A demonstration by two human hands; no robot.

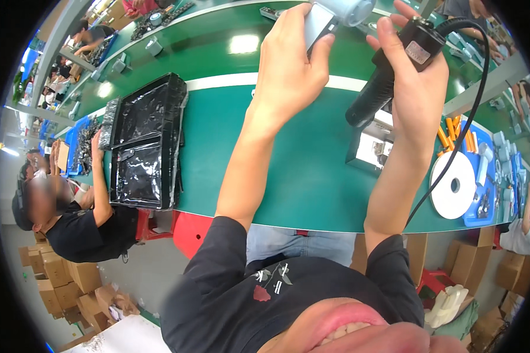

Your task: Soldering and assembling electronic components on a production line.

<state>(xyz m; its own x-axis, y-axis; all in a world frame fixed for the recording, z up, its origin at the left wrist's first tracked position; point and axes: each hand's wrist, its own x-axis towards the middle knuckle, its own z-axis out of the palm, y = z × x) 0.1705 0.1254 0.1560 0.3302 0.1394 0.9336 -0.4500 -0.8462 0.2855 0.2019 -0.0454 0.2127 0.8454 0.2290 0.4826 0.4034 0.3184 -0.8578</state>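
Out over the far part of the green bench, my left hand [288, 67] is closed around a light-blue plastic housing [319, 26] with a rounded end. Its upper part is cut off by the top of the picture. My right hand [418, 88] grips a black electric screwdriver [376, 88], whose narrower end slants down to the left. A black cable [483, 76] loops from its upper end down past my right forearm. The two hands are apart, and the screwdriver does not touch the housing. Beneath it a small metal box [368, 147] stands on the bench, partly hidden by my arm.
A black divided tray [175, 135] wrapped in clear film lies on the left, beside a co-worker [94, 229]. To the right are a white reel [444, 194], orange handles [447, 138] and a blue tray [483, 215] of parts. Behind the white line runs a green conveyor [206, 56].
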